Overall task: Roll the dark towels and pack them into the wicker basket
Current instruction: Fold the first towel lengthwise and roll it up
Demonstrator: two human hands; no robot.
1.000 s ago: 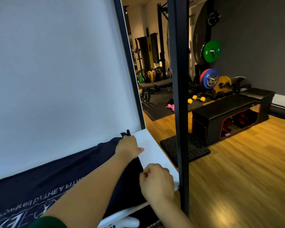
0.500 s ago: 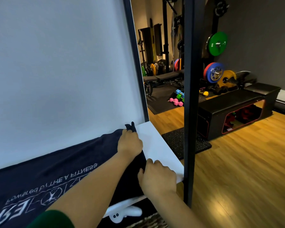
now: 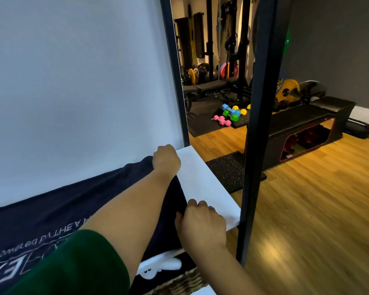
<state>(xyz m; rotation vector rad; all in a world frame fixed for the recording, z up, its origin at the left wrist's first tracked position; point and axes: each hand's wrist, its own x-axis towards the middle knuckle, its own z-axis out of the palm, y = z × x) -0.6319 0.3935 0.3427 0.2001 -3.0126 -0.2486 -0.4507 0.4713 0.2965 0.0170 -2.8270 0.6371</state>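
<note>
A dark navy towel (image 3: 58,211) with white printed lettering lies spread flat along a white shelf (image 3: 202,179). My left hand (image 3: 166,159) is closed on the towel's far right corner, near the wall. My right hand (image 3: 201,225) is closed on the towel's near right corner at the shelf's front edge. Below the shelf, the woven rim of the wicker basket (image 3: 179,282) shows at the bottom, with dark cloth bearing a white figure (image 3: 160,268) in it. My left forearm hides part of the towel's middle.
A black upright post (image 3: 258,124) stands right at the shelf's right end. A white wall panel (image 3: 73,81) backs the shelf. Beyond are a wooden floor, a black bench box (image 3: 303,128), coloured dumbbells (image 3: 230,114) and weight racks.
The view has shifted left and closer. My left hand has closed over the towel's far corner, which no longer sticks up. My right hand stays on the near corner.
</note>
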